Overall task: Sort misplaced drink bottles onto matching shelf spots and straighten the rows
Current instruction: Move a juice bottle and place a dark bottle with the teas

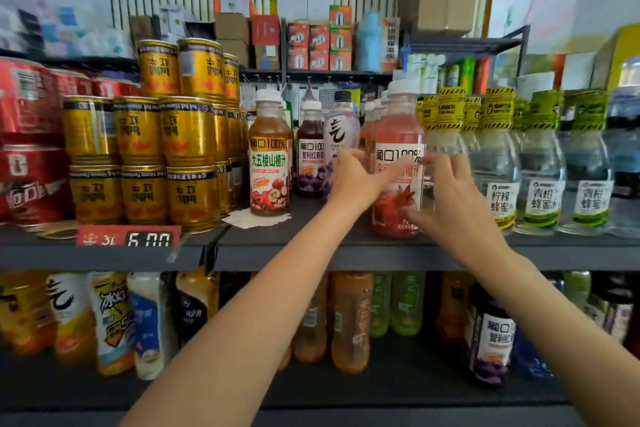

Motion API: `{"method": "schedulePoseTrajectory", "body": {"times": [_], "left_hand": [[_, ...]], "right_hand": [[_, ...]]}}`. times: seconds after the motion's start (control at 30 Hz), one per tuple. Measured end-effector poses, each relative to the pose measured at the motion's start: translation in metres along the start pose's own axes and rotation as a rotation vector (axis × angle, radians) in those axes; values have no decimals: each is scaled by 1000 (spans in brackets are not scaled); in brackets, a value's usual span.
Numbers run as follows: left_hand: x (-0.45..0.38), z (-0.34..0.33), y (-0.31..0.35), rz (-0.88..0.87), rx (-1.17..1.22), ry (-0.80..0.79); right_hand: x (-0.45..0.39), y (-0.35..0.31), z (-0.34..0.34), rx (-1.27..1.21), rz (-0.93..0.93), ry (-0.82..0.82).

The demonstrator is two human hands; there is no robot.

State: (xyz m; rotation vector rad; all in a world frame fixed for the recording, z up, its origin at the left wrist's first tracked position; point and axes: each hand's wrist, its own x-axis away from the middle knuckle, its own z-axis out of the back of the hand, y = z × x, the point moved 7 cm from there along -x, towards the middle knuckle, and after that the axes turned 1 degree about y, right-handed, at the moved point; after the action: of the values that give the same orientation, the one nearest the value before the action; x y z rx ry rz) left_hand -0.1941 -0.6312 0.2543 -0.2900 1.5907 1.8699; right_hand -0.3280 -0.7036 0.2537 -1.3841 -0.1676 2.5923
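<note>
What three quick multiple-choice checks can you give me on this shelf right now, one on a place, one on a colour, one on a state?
1. Where do the gold cans stand?
A. At the left of the upper shelf
B. On the lower shelf
C. Right of the clear bottles

2. What colour is the cap of the pink juice bottle?
A. Black
B. White
C. Yellow

3. How is the pink juice bottle standing?
A. Lying on its side
B. Lifted off the shelf
C. Upright on the upper shelf

Answers:
1 A, the stacked cans sit left of the juice bottles.
2 B, its cap shows white at the top.
3 C, its base rests on the shelf, with the left hand and right hand at its sides.
</note>
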Motion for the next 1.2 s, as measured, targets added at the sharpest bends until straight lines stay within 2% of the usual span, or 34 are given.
{"method": "schedulePoseTrajectory", "body": {"times": [0.07, 0.17, 0.27, 0.33, 0.5, 0.6, 0.7, 0.8, 0.93, 1.03, 1.1, 1.2], "left_hand": [[-13, 25, -17, 15, 53, 88], [-35, 47, -38, 42, -145, 192], [-53, 44, -39, 18, -360, 171], [-64, 37, -38, 26, -409, 134], [-84, 13, -54, 154, -317, 62], [-83, 10, -61, 221, -260, 101], [-77, 15, -56, 208, -251, 100], [-54, 30, -42, 154, -197, 124], [6, 77, -7, -106, -46, 301], [60, 123, 15, -289, -83, 389], [100, 153, 22, -330, -92, 419], [153, 190, 8, -288, -101, 407]], "right_hand": [[-5, -11, 7, -23, 58, 55], [-16, -30, 12, -37, 166, 101], [-30, -33, 12, -27, 172, 122], [-36, -28, 13, -46, 170, 155], [-42, -25, 14, -2, 219, 216], [-44, -25, 14, 17, 228, 226], [-40, -28, 12, 52, 262, 246], [-37, -41, 11, -22, 267, 259], [-43, -71, 12, -316, 211, 162], [-48, -113, 10, -568, 190, -55], [-41, -151, 8, -650, 273, -200], [-15, -202, -4, -778, 423, -384]]}}
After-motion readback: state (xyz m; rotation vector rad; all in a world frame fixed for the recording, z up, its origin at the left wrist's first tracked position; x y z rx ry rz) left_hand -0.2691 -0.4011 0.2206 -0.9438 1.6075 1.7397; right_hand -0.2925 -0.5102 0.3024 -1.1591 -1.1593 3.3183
